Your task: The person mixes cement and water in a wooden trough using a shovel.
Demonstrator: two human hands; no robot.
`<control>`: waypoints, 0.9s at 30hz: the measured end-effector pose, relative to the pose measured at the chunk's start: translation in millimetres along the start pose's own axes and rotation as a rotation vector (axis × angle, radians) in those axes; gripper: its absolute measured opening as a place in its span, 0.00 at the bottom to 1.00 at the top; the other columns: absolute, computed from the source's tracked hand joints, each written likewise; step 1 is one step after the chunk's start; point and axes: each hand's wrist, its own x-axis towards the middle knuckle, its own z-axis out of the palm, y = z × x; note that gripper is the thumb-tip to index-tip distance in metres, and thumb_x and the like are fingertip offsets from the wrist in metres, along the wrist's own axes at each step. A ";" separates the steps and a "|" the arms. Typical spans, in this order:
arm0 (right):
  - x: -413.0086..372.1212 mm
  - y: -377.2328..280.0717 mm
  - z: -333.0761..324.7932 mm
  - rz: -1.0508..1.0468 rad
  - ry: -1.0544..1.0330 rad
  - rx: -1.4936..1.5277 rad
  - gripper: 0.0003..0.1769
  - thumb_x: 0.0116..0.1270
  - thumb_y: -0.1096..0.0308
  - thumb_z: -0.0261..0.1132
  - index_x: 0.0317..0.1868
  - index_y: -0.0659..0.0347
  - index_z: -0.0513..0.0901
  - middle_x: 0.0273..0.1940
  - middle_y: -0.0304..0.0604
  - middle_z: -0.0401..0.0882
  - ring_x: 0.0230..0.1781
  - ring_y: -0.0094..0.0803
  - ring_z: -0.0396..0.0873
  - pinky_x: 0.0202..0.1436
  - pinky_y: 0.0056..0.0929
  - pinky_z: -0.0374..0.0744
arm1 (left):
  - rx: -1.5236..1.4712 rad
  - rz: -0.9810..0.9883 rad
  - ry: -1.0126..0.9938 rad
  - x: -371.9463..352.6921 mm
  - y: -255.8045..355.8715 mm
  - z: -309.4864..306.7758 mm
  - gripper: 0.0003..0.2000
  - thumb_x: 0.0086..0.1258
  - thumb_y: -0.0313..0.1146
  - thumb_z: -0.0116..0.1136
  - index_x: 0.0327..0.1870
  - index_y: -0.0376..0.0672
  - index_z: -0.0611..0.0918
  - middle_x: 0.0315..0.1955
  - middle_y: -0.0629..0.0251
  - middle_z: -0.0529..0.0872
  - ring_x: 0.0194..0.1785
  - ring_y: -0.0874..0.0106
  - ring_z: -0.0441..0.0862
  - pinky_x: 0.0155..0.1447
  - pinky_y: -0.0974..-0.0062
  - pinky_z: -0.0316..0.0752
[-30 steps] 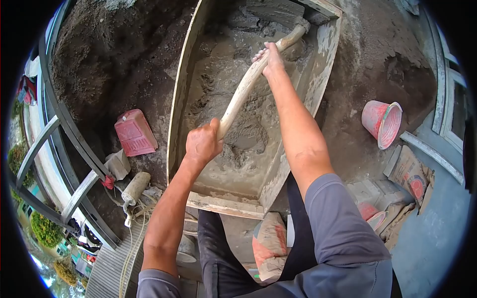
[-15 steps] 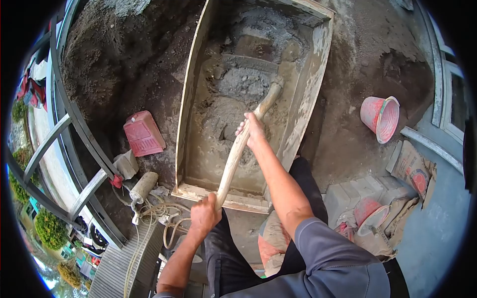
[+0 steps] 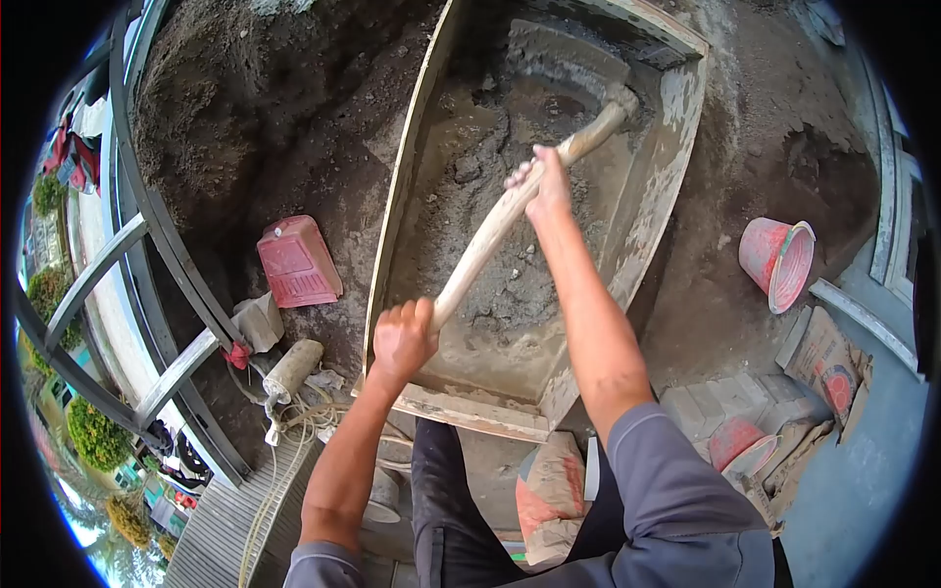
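Both grips are closed on one tool: the left hand is wrapped tight around the near end of the pale wooden handle of a hoe, and the right hand is clenched round the same handle farther down, arm stretched out over the work. The hoe slants away from the person, and its mortar-caked blade sits at the far end of a single long wooden mixing trough that lies on the ground in front of the person's legs. Inside the trough is one bed of grey wet mortar, lumpy in the middle and smeared thin up the boards. A heap of dark soil rises just left of the trough. Beside it lie one upturned red plastic basket and one pale cylinder next to a tangle of rope. To the right, one red bucket lies on its side; a second red bucket stands among grey bricks and paper sacks. One sack bears a red round mark whose print is too small to read. Another sack stands between the person's legs.
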 end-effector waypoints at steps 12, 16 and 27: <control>93.7 -8.2 54.6 0.068 0.045 -0.191 0.14 0.67 0.66 0.67 0.37 0.61 0.69 0.25 0.42 0.69 0.19 0.35 0.71 0.24 0.44 0.78 | -0.167 -0.207 -0.184 60.4 8.3 0.1 0.13 0.58 0.32 0.67 0.37 0.41 0.74 0.29 0.49 0.88 0.32 0.48 0.88 0.38 0.53 0.83; 32.5 19.4 -2.6 0.162 0.044 -0.332 0.16 0.71 0.61 0.65 0.53 0.59 0.75 0.26 0.42 0.71 0.19 0.35 0.72 0.22 0.44 0.80 | -0.252 -0.358 -0.266 -20.2 78.6 -12.5 0.15 0.55 0.33 0.69 0.38 0.41 0.74 0.27 0.47 0.87 0.31 0.49 0.88 0.37 0.53 0.84; -170.8 91.7 -107.3 0.318 0.246 -0.478 0.13 0.66 0.63 0.67 0.41 0.61 0.75 0.23 0.42 0.73 0.16 0.34 0.74 0.19 0.41 0.79 | -0.439 -0.498 -0.410 -222.0 162.2 -49.2 0.17 0.54 0.35 0.72 0.37 0.41 0.75 0.27 0.52 0.86 0.33 0.49 0.87 0.38 0.53 0.82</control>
